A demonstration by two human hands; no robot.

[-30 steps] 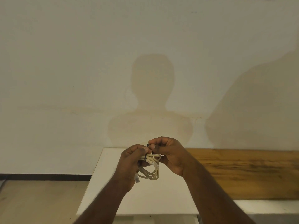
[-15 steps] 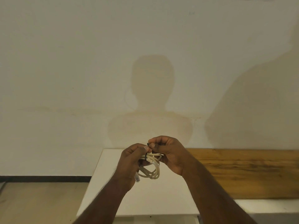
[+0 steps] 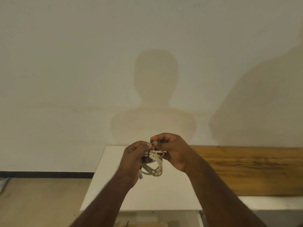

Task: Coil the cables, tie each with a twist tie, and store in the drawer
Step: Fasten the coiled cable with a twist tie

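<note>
**Q.** What does the head view show at this instant?

**A.** A cream coiled cable [image 3: 153, 167] is held in the air above a white cabinet top [image 3: 172, 190], just in front of the wall [image 3: 82, 63]. The left hand [image 3: 132, 158] has its fingers curled round one side of the coil; a clear plug [image 3: 140, 175] hangs below its palm. The right hand [image 3: 172, 149] pinches the ends of a dark twist tie [image 3: 148, 154] between thumb and fingertips. The tie loops once around the bundled strands.

**Q.** What could go wrong from here?

**A.** Judging by the slack loops, the coil may spring open if the left hand's hold eases before the tie is twisted tight. The tie's short ends could also slip out of the pinch — few turns would leave the bundle loose for storage. The drawer itself cannot be made out with certainty; only a pale opening at the lower edge hints at it.

**Q.** How does this differ from the frame half a second earlier?

**A.** Very little — both hands keep the same grips and the coil hangs in the same place above the cabinet. The right hand's pinch sits marginally higher, consistent with twisting in progress.

**Q.** And beside the cabinet?

**A.** A wooden board [image 3: 246, 169] lies to the right.
</note>
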